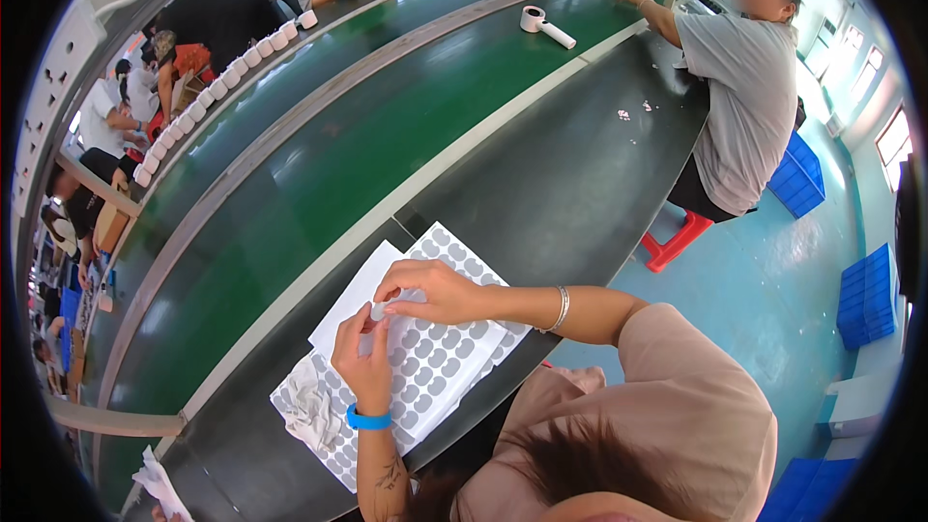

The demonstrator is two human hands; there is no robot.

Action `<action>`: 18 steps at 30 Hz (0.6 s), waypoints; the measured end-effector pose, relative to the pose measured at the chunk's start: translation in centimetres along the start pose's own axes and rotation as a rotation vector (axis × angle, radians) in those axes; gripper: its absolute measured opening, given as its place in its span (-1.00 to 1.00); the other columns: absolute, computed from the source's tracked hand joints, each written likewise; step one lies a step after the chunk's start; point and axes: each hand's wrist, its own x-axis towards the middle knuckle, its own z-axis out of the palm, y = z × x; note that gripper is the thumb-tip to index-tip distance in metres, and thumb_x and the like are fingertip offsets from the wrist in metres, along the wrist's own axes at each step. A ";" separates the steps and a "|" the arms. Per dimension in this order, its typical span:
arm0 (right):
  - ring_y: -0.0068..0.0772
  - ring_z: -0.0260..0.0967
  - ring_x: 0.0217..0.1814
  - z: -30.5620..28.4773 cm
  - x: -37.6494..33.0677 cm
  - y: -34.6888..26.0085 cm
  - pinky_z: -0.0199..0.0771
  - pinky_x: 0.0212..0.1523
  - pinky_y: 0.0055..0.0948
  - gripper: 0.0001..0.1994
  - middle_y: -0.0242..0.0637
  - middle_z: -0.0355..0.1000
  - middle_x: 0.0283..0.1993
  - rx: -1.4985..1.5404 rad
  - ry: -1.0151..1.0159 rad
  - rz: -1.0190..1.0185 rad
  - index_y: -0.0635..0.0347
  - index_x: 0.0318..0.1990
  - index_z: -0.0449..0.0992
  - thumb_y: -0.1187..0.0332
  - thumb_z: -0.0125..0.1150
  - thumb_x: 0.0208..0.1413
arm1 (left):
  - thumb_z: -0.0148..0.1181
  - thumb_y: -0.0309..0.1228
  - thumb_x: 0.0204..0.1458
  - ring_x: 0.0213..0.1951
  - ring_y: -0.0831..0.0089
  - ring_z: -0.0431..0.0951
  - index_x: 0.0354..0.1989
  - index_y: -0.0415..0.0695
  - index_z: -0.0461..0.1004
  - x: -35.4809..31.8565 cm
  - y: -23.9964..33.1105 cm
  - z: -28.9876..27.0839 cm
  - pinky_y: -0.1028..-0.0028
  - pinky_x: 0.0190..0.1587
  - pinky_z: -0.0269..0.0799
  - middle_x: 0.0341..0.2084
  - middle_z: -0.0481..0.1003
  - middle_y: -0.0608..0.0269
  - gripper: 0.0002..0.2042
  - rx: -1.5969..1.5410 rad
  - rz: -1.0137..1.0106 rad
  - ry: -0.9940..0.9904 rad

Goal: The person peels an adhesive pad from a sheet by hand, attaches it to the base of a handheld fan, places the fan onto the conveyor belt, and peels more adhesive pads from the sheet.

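My left hand [362, 360], with a blue band at its wrist, and my right hand [435, 292] meet over the sheets with their fingertips pinched close together. Between them is a small pale, translucent piece [391, 306], partly hidden by the fingers, so its kind is unclear. Below the hands lie overlapping white sheets [430, 372] printed with rows of grey rounded shapes that look like stickers. A blank white sheet [350, 295] sits under their far left side. Crumpled white cloth or tissue [311, 406] rests on the sheets, left of my left wrist.
Beyond the black worktop [541, 179] runs a green conveyor belt [319, 169], carrying a white handheld device [548, 27]. White cup-like parts [217, 89] line its far side. A co-worker [739, 106] sits at right on a red stool [677, 242]. Blue crates [867, 298] stand on the floor.
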 end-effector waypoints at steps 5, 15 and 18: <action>-0.32 0.43 -0.22 0.1 0.0 0.1 0.43 -0.16 -0.39 -0.83 -0.23 0.45 -0.26 0.008 0.005 -0.005 0.25 -0.22 0.51 0.40 0.23 0.04 | 0.25 -0.59 -0.08 -0.40 0.44 0.47 -0.16 -0.29 0.52 0.0 -0.1 0.0 0.50 -0.29 0.39 -0.43 0.48 0.17 -0.74 -0.012 0.005 0.003; -0.36 0.43 -0.22 0.0 0.0 0.0 0.43 -0.17 -0.40 -0.81 -0.25 0.45 -0.26 0.026 0.002 0.019 0.24 -0.21 0.51 0.40 0.25 0.02 | 0.24 -0.59 -0.07 -0.40 0.45 0.47 -0.16 -0.28 0.52 -0.1 0.0 0.0 0.50 -0.28 0.39 -0.43 0.48 0.18 -0.75 -0.026 -0.007 -0.001; -0.40 0.43 -0.24 0.0 0.0 0.1 0.43 -0.18 -0.42 -0.82 -0.27 0.46 -0.27 0.051 0.019 0.080 0.25 -0.22 0.51 0.41 0.26 0.01 | 0.25 -0.60 -0.08 -0.39 0.46 0.47 -0.15 -0.27 0.52 0.0 0.0 0.0 0.50 -0.27 0.39 -0.43 0.48 0.18 -0.74 -0.028 -0.021 -0.007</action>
